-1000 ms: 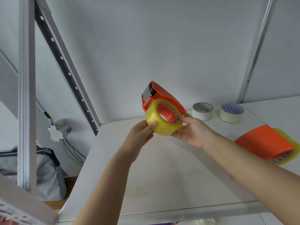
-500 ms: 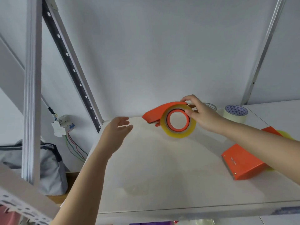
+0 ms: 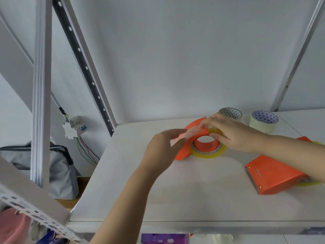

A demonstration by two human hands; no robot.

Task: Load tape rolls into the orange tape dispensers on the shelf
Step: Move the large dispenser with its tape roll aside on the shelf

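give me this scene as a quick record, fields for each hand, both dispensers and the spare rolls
left hand: seems to pinch a blurred tape strip
right hand: rests on the yellow roll
first dispenser: flat on the shelf, yellow roll on its hub
second dispenser: further right, a yellow edge showing beneath
spare rolls: white roll and cream roll at the back
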